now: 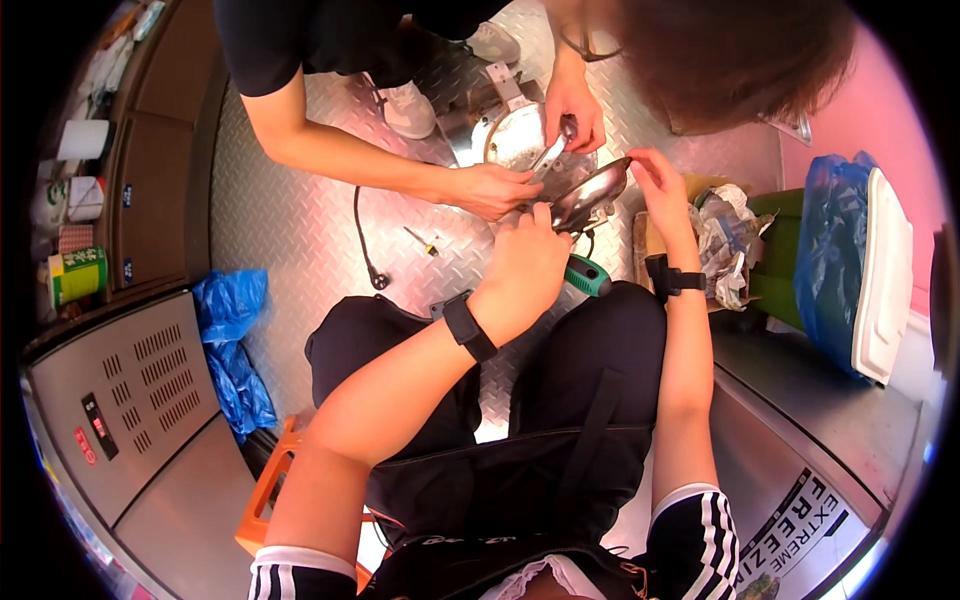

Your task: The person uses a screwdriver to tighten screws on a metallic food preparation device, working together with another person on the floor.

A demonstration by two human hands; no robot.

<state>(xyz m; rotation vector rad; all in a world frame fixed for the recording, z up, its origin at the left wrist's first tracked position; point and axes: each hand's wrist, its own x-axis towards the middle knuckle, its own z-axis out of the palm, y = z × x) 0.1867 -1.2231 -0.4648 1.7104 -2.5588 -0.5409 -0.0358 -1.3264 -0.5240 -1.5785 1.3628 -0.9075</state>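
My left hand (528, 258) is closed beside the near edge of a shiny, curved metal part (590, 198). From beneath it, next to my knee, juts a green and black handled tool (588, 275); its working end is hidden by the hand. With fingertips and thumb, my right hand (660, 182) grips the far right rim of the metal part. Opposite me, a co-worker's hands (495, 190) hold a slim metal piece (548, 157) close to the same part. Behind them stands a metal machine body (515, 135) with a round pale opening.
A screwdriver (424, 243) and a black cable with a plug (378, 278) lie on the diamond-plate floor (290, 200). Blue plastic bags (235, 345) and an orange stool (268, 490) are left. A green bin (785, 260) and box of crumpled paper (722, 240) stand right.
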